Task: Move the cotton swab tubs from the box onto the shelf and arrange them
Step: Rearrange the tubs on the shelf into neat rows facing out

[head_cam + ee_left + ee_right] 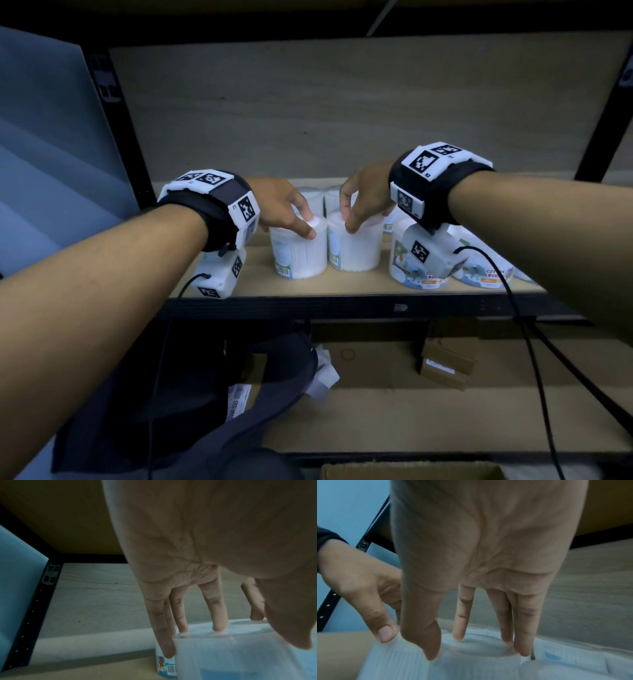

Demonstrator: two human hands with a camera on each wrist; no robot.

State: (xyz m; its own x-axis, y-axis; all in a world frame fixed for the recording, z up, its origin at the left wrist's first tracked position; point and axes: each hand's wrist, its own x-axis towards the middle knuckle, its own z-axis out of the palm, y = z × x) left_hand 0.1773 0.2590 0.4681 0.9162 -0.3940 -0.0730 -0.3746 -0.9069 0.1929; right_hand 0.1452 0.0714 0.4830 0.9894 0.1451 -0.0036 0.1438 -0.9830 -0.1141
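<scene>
Clear plastic tubs [298, 251] full of cotton swabs, hands [281, 205] atop

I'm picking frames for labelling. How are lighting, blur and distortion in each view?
Head view: dim, bluish, edges bowed by the wide lens, white translucent cotton swab tubs fairly sharp. Left wrist view: dark, the near tub blurred. Right wrist view: dim, tub lid soft, palm looming large.
</scene>
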